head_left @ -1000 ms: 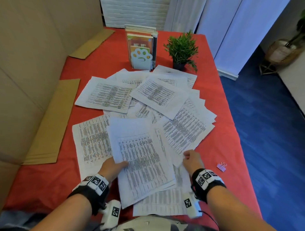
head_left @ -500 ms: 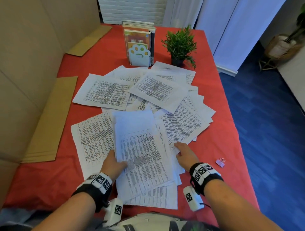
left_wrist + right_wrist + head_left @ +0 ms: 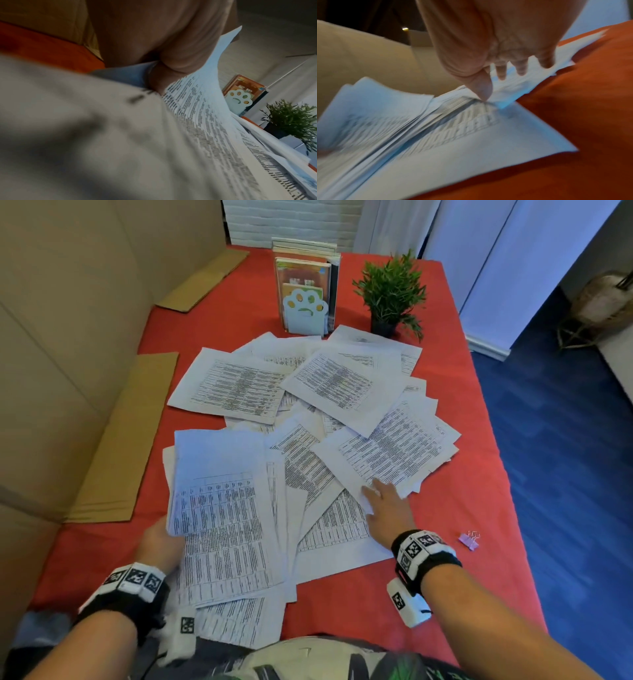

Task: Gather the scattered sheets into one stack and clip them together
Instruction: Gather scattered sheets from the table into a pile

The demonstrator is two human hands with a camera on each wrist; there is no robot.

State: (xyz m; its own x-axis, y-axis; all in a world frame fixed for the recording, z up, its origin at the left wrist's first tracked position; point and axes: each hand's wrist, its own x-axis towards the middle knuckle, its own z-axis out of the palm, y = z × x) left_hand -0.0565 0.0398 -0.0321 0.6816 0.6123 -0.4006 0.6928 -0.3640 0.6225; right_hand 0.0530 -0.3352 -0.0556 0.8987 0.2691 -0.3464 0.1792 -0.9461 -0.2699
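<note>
Head view: my left hand [image 3: 161, 542] grips the near-left bundle of white printed sheets [image 3: 222, 529], keeping gathered pages together. My right hand [image 3: 387, 508], fingers flat, presses the sheet beside it to drag it in; small pink binder clip [image 3: 469, 540] waits right of that hand.

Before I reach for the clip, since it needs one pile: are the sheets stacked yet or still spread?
Still spread. The sheets fan across the red table at many angles; only the left hand holds a few together.

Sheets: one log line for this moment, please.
left hand grips gathered sheets | right hand flat on loose sheets | binder clip untouched
</note>
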